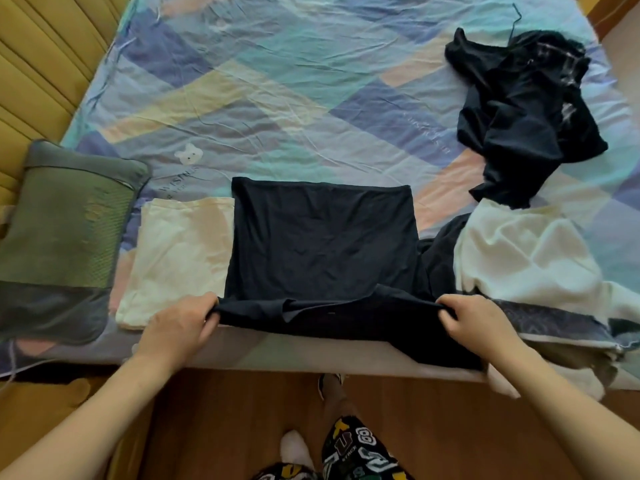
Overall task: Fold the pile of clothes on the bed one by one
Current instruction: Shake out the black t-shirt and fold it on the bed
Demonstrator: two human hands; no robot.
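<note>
A dark navy garment (pixel 322 237) lies flat across the near part of the bed, its sides folded in to a rectangle. My left hand (pixel 180 323) pinches its near left corner and my right hand (pixel 474 323) pinches its near right corner, both at the bed's front edge. The near hem droops a little over the edge. A folded cream garment (pixel 176 254) lies flat just left of it, partly under its edge. Unfolded clothes sit to the right: a crumpled white garment (pixel 526 258) and a heap of black clothes (pixel 519 112) further back.
A grey-green pillow (pixel 65 233) lies at the left edge of the bed. The patterned pastel sheet (pixel 277 98) stretches bare behind the clothes. A yellow padded headboard (pixel 38 64) stands at the far left. Wooden floor (pixel 242 410) and my legs are below.
</note>
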